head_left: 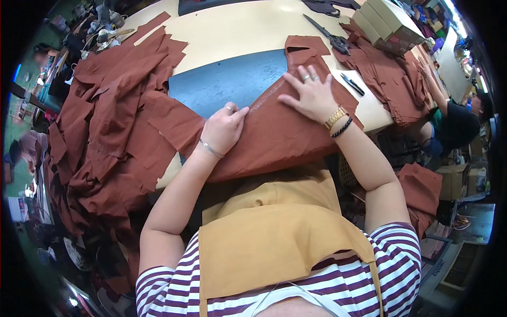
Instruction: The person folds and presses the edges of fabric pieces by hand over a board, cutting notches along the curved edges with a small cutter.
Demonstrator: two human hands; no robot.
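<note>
A rust-brown fabric piece (pixel 274 137) lies across the front of the table, partly over a dark blue board (pixel 227 79). A whitish line runs along its slanted upper edge. My left hand (pixel 224 128) is closed at that edge, thumb and forefinger pinching the cloth; whether anything small is also between them is hidden. My right hand (pixel 312 96), fingers spread, lies flat on the same fabric further right. A pen (pixel 353 84) rests on white paper (pixel 374 103) to the right of it.
Heaped brown fabric (pixel 111 111) covers the table's left side and hangs off it. To the right are stacked brown pieces (pixel 388 79), large scissors (pixel 330 36) and a cardboard box (pixel 388 26). Another person (pixel 457 124) sits at the far right, one arm reaching toward the table.
</note>
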